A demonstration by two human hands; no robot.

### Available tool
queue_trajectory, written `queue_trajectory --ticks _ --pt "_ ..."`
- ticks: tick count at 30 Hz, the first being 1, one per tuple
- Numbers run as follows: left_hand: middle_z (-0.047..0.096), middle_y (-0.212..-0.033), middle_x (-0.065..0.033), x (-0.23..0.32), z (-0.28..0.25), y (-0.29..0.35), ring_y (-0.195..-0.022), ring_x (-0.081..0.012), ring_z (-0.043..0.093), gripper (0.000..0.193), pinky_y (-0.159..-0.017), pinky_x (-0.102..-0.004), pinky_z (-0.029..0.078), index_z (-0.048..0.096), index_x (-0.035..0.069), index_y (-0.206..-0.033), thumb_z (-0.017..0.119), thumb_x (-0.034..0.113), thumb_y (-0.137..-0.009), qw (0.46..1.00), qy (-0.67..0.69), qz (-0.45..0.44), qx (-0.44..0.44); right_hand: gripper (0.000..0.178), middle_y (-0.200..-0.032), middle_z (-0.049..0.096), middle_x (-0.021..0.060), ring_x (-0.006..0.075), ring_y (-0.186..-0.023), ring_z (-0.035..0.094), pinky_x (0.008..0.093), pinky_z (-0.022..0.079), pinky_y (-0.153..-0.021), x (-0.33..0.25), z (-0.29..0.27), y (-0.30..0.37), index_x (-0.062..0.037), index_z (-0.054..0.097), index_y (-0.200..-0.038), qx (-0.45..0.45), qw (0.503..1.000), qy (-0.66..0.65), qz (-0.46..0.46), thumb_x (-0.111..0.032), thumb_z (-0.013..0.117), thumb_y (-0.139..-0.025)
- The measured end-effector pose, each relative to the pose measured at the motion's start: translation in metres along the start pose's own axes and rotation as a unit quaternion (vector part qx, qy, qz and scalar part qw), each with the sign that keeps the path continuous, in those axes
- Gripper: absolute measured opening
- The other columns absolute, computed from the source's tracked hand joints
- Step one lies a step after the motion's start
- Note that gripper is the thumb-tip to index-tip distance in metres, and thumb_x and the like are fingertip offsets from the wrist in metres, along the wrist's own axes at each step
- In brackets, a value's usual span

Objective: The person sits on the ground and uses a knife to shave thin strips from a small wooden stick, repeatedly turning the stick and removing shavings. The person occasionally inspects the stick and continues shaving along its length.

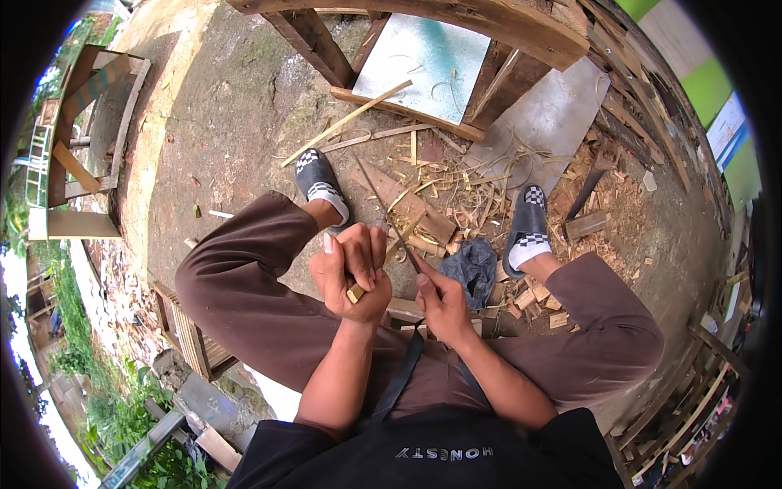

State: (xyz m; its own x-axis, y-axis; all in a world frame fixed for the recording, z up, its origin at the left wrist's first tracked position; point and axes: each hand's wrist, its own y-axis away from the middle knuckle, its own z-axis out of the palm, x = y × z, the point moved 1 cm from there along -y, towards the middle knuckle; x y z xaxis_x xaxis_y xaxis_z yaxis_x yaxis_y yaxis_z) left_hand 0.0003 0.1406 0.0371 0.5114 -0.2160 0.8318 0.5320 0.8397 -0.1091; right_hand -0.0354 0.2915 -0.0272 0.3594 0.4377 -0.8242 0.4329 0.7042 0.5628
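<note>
My left hand (352,273) is closed in a fist around a narrow bamboo strip (355,294). One pale end pokes out below the palm, and the other seems to come out on the far side, toward the blade. In my right hand (442,306) is a knife (397,232), its handle mostly hidden by my fingers. The long, thin, dark blade slants up and to the left, past my left knuckles. Blade and strip appear to cross between my hands; whether they touch I cannot tell. Both hands are above my lap, between my spread knees.
Shavings and thin strips (456,183) litter the ground between my shoes. A dark crumpled bag (470,269) lies near my right foot, with wood offcuts (533,295) beside it. A wooden frame (456,24) with a whitish board (419,65) stands ahead. Stacked planks (627,106) line the right.
</note>
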Motion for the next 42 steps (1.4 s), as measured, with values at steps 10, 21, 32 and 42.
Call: queue_trajectory --ticks 10,21,32,42 --pt "0.034 -0.051 0.0002 0.002 -0.007 -0.003 -0.045 -0.0114 0.029 0.064 -0.049 -0.0263 0.027 0.035 0.014 -0.047 0.029 0.033 -0.108 0.999 0.012 -0.008 0.029 0.043 -0.065 0.046 -0.0037 0.0050 -0.060 0.042 0.0242 0.038 -0.055 0.013 0.000 -0.011 -0.0052 0.053 -0.146 0.026 0.996 0.060 -0.066 -0.024 0.050 -0.107" --pt "0.033 -0.051 0.0000 0.001 -0.003 -0.007 -0.046 -0.0114 0.029 0.064 -0.049 -0.0265 0.027 0.034 0.014 -0.047 0.029 0.034 -0.107 1.000 -0.003 -0.006 0.031 0.046 -0.065 0.046 -0.0049 0.0048 -0.059 0.041 0.0241 0.038 -0.055 0.015 0.008 -0.010 -0.0068 0.052 -0.147 0.044 0.992 0.021 -0.115 -0.031 0.051 -0.108" --pt "0.033 -0.052 -0.0009 0.000 -0.007 -0.004 -0.047 -0.0130 0.031 0.063 -0.051 -0.0267 0.029 0.035 0.014 -0.048 0.031 0.035 -0.107 1.000 0.015 -0.009 0.019 0.041 -0.066 0.052 0.0139 0.0099 -0.061 0.046 0.0323 0.045 -0.059 -0.010 0.008 0.003 -0.0067 0.056 -0.142 0.046 0.985 0.049 -0.158 -0.024 0.055 -0.105" --pt "0.033 -0.052 -0.0003 -0.003 -0.004 -0.006 -0.047 -0.0127 0.031 0.063 -0.051 -0.0261 0.029 0.034 0.013 -0.047 0.030 0.033 -0.107 1.000 0.009 -0.003 0.017 0.045 -0.062 0.045 -0.0021 0.0068 -0.059 0.043 0.0267 0.041 -0.056 0.005 0.005 -0.005 -0.0057 0.056 -0.144 0.051 0.982 0.052 -0.173 -0.030 0.054 -0.106"
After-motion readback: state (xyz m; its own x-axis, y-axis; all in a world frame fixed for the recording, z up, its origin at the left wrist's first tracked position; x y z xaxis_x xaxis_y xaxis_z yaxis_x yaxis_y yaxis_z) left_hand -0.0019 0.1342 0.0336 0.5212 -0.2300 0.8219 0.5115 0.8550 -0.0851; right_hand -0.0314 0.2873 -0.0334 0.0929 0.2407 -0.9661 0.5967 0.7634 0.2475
